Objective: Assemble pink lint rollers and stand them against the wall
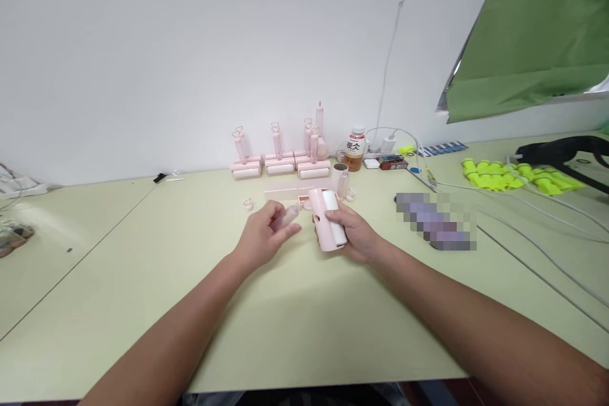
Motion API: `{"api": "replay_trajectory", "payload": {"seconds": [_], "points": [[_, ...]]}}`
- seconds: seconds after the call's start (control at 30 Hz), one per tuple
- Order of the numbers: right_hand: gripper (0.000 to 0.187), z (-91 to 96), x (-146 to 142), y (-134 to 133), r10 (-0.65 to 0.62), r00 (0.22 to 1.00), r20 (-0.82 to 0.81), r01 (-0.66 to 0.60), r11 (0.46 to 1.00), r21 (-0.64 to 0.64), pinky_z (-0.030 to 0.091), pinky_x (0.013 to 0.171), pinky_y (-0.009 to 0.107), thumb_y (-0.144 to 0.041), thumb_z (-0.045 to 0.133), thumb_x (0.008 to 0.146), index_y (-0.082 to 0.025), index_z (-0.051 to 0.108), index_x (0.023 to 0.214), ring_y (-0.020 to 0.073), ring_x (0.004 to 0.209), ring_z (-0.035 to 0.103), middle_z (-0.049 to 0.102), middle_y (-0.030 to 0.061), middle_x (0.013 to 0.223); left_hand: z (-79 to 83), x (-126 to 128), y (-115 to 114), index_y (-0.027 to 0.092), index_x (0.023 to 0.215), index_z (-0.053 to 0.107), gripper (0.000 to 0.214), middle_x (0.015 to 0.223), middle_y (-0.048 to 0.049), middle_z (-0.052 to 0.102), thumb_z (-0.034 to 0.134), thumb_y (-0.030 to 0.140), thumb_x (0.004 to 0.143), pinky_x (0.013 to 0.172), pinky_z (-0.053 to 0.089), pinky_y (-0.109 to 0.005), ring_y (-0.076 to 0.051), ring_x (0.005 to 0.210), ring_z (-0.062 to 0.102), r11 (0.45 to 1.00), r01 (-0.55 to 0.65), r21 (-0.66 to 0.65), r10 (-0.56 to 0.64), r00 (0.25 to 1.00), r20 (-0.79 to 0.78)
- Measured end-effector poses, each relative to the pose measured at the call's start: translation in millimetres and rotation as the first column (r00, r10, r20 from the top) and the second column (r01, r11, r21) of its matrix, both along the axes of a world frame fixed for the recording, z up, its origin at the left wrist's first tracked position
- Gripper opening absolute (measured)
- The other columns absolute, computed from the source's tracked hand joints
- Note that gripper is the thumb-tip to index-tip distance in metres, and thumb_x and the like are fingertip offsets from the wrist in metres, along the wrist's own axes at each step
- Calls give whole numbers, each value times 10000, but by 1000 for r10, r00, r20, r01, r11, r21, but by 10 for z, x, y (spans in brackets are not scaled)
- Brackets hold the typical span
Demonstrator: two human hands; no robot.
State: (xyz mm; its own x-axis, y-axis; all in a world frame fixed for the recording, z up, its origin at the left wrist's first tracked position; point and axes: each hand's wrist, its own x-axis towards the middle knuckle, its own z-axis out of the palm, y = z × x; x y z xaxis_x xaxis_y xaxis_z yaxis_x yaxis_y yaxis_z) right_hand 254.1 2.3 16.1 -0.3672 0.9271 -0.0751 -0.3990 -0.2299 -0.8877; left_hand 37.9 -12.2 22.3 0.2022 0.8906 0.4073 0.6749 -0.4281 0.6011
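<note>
My two bare forearms reach forward over the pale green bench [304,330]. My right hand [354,235] is wrapped around a pink lint roller head [327,219], holding it just above the bench with its white roll face turned up and its far end pointing away from me. My left hand [261,238] sits just beside it, fingers curled around a translucent pink handle [287,216], whose tip points toward the roller head; the two parts are close but I cannot tell whether they touch.

Just beyond my hands lie loose pink pieces: a small heart-shaped piece [248,204] to the left, a flat pink strip [285,192] across the middle, and a short pale cup [339,174] with another clear pink handle [343,184] standing beside it. To the right, well apart from my hands, a blurred dark object [435,222] lies flat on the bench.

Farther back, near the wall, stand three assembled pink rollers [280,162] in a row, upright handles topped with heart shapes. Right of them is a drink bottle [355,149] with a white cap, then a power strip [380,152] with white cables [523,228] running along the bench. At the far right lie a heap of yellow-green parts [514,176] and a black tool [561,152], under a green cloth [537,32] hanging from above.
</note>
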Motion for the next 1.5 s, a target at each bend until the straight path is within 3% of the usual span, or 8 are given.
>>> {"api": "replay_trajectory", "payload": {"seconds": [0.1, 0.2, 0.37, 0.63, 0.8, 1.03, 1.27, 1.5], "points": [[484, 29, -20, -55, 22, 1000, -2, -22, 1000, 17, 448, 555, 299, -309, 708, 671, -220, 518, 1107, 169, 604, 562, 619, 7, 782, 54, 73, -156, 207, 984, 530, 288, 732, 28, 526, 530, 483, 900, 583, 366, -244, -122, 614, 461, 993, 116, -31, -117, 993, -25], [548, 34, -38, -86, 28, 1000, 11, -28, 999, 35, 440, 549, 304, -332, 710, 670, -224, 496, 1163, 171, 591, 559, 606, -3, 757, 69, 75, -174, 207, 1097, 573, 274, 858, -27, 582, 434, 403, 966, 673, 421, -271, -145, 728, 538, 980, 189, 64, -184, 979, -87], [514, 19, -32, -83, 16, 999, 28, -17, 999, 35, 450, 566, 309, -335, 702, 676, -232, 494, 1136, 166, 604, 547, 606, 0, 785, 20, 36, -133, 195, 1076, 614, 259, 941, -63, 643, 578, 382, 901, 672, 458, -267, -156, 778, 591, 952, 247, 179, -230, 967, -110], [438, -65, -71, -87, -68, 973, 222, 33, 987, 155, 454, 582, 294, -294, 686, 686, -241, 501, 1080, 160, 669, 515, 542, -25, 804, 35, -31, -131, 201, 1024, 679, 271, 829, -39, 660, 566, 410, 895, 571, 440, -245, -123, 621, 576, 963, 238, 130, -199, 946, -257], [442, -77, -109, -143, -85, 959, 271, 41, 986, 164, 454, 590, 308, -328, 648, 727, -257, 473, 1127, 172, 675, 506, 516, -26, 795, 51, -57, -131, 197, 1011, 688, 270, 814, -36, 668, 565, 406, 892, 553, 431, -235, -108, 583, 563, 958, 261, 120, -229, 946, -229], [496, -69, -84, -176, -189, 916, 354, 30, 912, 409, 481, 748, 365, -316, 666, 744, -228, 464, 1189, 211, 841, 535, 573, 33, 977, 159, -62, -164, 197, 977, 715, 268, 798, -41, 689, 591, 412, 877, 592, 423, -254, -135, 645, 581, 962, 273, 4, -267, 945, -190], [494, -78, -92, -177, -189, 923, 336, 46, 920, 389, 493, 752, 391, -320, 662, 743, -244, 464, 1190, 222, 833, 544, 567, 24, 939, 167, -27, -166, 196, 903, 729, 263, 762, -32, 688, 611, 426, 856, 585, 418, -253, -139, 648, 570, 945, 288, -153, -286, 958, 32], [451, -92, -104, -185, -202, 912, 358, 41, 912, 409, 490, 738, 380, -304, 657, 758, -249, 464, 1161, 210, 797, 538, 558, 16, 905, 176, -9, -191, 195, 877, 725, 261, 721, -29, 659, 584, 415, 866, 574, 384, -253, -131, 614, 538, 965, 253, -69, -260, 958, -121]]}}
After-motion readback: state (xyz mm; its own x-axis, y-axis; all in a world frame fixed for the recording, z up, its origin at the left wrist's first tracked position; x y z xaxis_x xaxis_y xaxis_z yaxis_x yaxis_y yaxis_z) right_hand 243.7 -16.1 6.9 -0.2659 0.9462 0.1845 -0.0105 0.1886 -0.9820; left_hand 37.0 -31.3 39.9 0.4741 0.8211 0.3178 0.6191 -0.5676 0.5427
